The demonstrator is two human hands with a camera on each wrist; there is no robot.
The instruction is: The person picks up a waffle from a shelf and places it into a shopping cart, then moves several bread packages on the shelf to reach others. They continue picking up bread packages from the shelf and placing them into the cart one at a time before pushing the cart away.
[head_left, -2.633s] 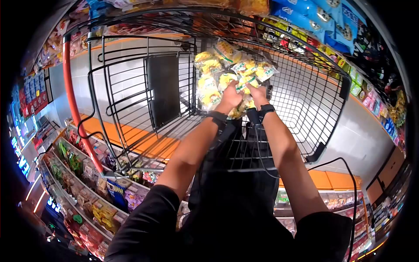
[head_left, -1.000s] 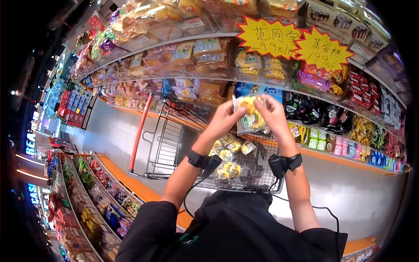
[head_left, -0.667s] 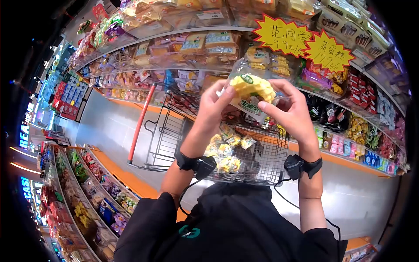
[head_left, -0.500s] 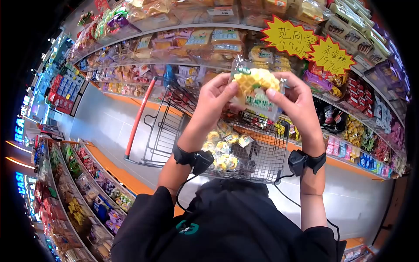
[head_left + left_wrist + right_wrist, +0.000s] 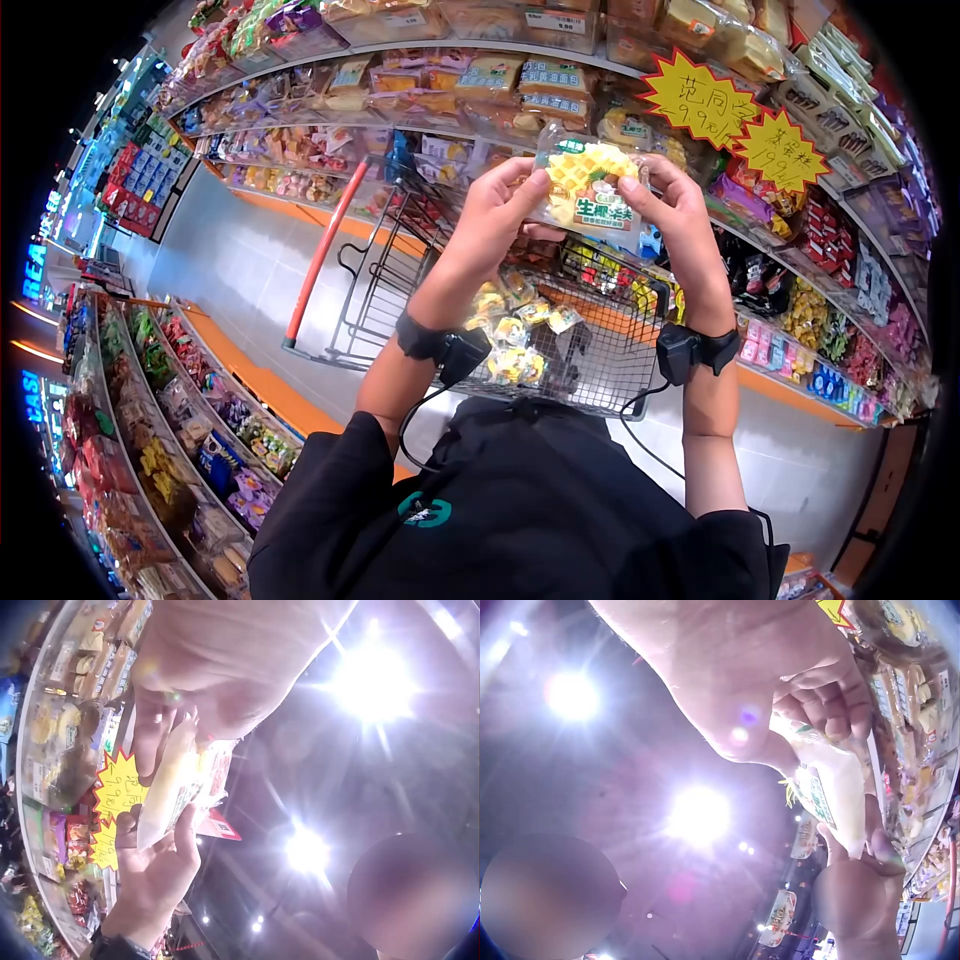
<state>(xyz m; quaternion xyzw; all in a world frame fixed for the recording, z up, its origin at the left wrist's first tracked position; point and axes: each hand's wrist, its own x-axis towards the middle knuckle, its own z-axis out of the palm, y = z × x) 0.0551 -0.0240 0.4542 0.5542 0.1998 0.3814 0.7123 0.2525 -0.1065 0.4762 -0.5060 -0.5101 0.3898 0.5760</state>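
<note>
In the head view, a clear packet with a yellow waffle (image 5: 590, 172) and green lettering is raised above the cart, its printed face toward the head camera. My left hand (image 5: 492, 212) pinches its left edge between thumb and fingers. The opposite edge is in the grip of my right hand (image 5: 682, 212), thumb on the front. Both wrist views show the packet (image 5: 832, 780) edge-on between the two hands, fingers behind it. Below, several similar waffle packets (image 5: 515, 362) lie in the wire shopping cart (image 5: 622, 378).
The cart's red handle (image 5: 328, 250) is at left. Beyond the cart runs a shelf (image 5: 440, 125) of packaged bread and snacks, with yellow starburst price signs (image 5: 695, 92). Another stocked shelf (image 5: 170, 430) stands at lower left. Cables hang from both wrist cameras.
Both hands have come up out of the cart with one waffle packet. It has been turned and levelled, its lettering now facing the head camera. The head view has tilted toward the shelf.
</note>
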